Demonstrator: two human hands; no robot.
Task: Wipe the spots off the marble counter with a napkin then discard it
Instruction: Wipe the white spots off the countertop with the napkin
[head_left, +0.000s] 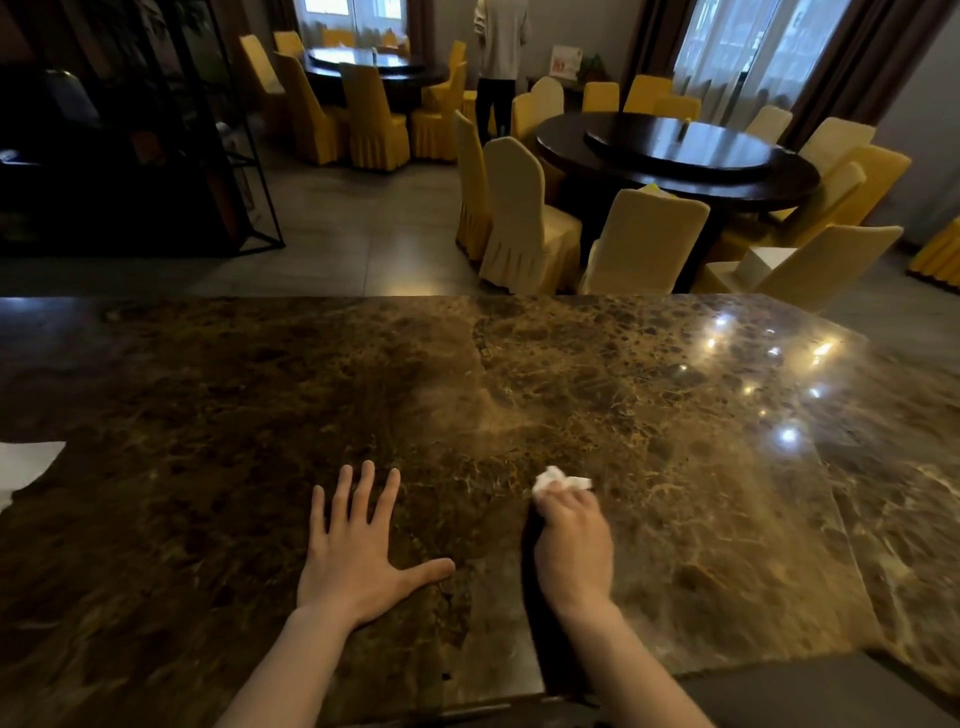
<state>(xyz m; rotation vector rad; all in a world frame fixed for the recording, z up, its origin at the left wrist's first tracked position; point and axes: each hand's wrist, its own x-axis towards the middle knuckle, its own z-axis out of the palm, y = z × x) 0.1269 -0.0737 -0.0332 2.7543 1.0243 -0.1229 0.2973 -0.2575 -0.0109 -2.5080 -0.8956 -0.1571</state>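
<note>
A brown marble counter (649, 426) fills the lower half of the head view. My right hand (574, 545) presses a crumpled white napkin (558, 479) onto the marble near the middle; the napkin sticks out past my fingertips. My left hand (358, 551) lies flat on the counter beside it, palm down, fingers spread, holding nothing. I cannot make out separate spots on the mottled stone.
A white sheet (26, 462) lies at the counter's left edge. Beyond the counter stand round dark tables (675, 150) with yellow and cream covered chairs (524, 218). A person (498, 62) stands at the back. A dark shelf unit (119, 130) is at far left.
</note>
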